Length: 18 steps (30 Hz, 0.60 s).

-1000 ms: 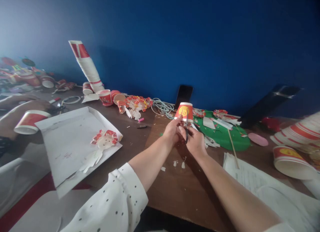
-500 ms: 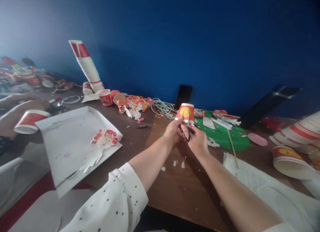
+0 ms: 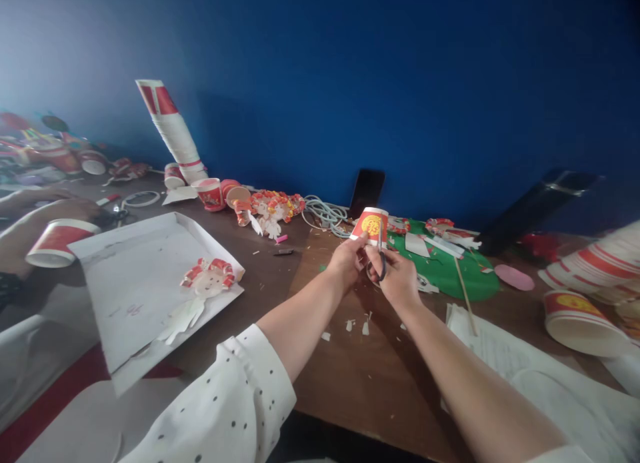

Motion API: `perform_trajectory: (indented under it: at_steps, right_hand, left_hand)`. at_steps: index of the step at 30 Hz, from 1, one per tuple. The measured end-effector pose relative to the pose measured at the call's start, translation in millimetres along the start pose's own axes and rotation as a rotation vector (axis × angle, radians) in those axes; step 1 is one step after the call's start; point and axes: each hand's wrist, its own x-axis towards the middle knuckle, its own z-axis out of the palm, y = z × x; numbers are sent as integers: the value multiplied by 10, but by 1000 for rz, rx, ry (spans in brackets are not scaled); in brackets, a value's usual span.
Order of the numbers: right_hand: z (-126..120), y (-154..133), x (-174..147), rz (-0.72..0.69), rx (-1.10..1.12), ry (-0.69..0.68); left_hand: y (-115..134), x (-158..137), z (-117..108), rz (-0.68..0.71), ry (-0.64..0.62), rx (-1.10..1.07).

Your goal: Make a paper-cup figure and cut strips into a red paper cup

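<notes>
A red and white paper cup (image 3: 361, 227) with a yellow emblem is pinched in my left hand (image 3: 347, 258), its narrower end up. My right hand (image 3: 399, 274) grips a pair of scissors (image 3: 382, 263) by the dark handles. The scissor blades point up against the cup's printed side. Whether they cut into the wall cannot be made out. Small white paper scraps (image 3: 365, 328) lie on the brown table (image 3: 350, 390) below my hands.
A phone (image 3: 367, 191) leans on the blue wall behind the cup. Green paper (image 3: 450, 276) and a stick lie to the right, near stacked cups (image 3: 595, 266). At left, a co-worker's hand (image 3: 65, 210) is beside another cup (image 3: 60, 242) and a white folder (image 3: 120, 270).
The scissor handles have spread apart and turned slightly, and my right hand has shifted a little to the right. The cup stays nearly in place in my left hand.
</notes>
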Motion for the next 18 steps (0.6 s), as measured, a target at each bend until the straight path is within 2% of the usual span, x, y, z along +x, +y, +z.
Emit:
perform_trajectory:
  at_steps: [2, 5, 9, 18]
  right_hand:
    - [-3, -13, 4, 34, 30, -7]
    - [-19, -52, -2, 43, 50, -8]
    - [-37, -87, -16, 2, 4, -5]
    - [-29, -45, -25, 58, 56, -50]
  left_hand:
    - [-20, 62, -31, 80, -23, 6]
    - [-35, 124, -64, 129, -23, 9]
    - [-15, 110, -60, 126, -25, -3]
    - [36, 46, -53, 89, -34, -16]
